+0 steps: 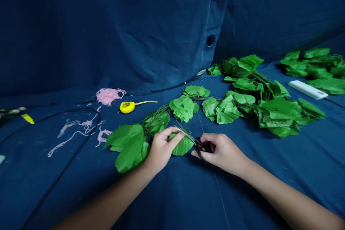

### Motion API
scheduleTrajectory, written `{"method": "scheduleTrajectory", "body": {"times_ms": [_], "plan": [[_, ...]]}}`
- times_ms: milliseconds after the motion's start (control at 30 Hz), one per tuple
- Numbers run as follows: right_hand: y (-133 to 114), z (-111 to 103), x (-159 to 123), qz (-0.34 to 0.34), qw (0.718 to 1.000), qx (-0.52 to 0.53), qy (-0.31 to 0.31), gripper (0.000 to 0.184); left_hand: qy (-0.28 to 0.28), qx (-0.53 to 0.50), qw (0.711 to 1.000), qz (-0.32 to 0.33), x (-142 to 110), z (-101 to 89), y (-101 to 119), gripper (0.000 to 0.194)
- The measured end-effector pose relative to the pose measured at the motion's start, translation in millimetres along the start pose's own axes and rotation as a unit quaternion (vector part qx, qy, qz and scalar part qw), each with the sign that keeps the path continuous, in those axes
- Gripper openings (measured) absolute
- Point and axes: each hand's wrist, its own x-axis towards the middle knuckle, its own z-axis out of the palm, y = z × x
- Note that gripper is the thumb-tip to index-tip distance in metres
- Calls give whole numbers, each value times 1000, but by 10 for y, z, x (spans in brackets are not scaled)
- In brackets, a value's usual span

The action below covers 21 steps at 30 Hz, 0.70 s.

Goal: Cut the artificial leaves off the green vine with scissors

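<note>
Closed at mid-frame: the left hand (161,150), thumb and fingers pinching a green artificial leaf (183,145), and the right hand (222,152), fingers curled through the black handles of a pair of scissors (201,148), the steel blades angled toward the leaf's top edge at about 10 o'clock from that hand. Whether the blades stand open or shut: impossible to tell from this angle. Just beyond the left hand at about 9 o'clock, a bunch of green leaves (128,147); from 12 to 2 o'clock, a long spread of leaf sprigs (280,113) on thin stems across dark blue cloth (54,194). Farther off at 11 o'clock, a yellow tape measure (126,107) and pink yarn (110,96); at 2 o'clock, a white power bank (307,90). Chief hazard, by judgement: a nick to the left thumb or fingertips, given the blades so close to the pinch. Other risks: a crooked cut from the leaf flexing or slipping in so light a hold, a thin stem or loose yarn strand caught between the blades, and a snip into the cloth from blade tips dipping too low.
</note>
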Motion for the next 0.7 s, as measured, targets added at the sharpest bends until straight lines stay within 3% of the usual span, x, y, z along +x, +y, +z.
{"method": "scheduleTrajectory", "body": {"times_ms": [700], "plan": [[-17,-8,3,-10,1000,-2,-1,41,1,1,1000,-3,-4,13,38,14]]}}
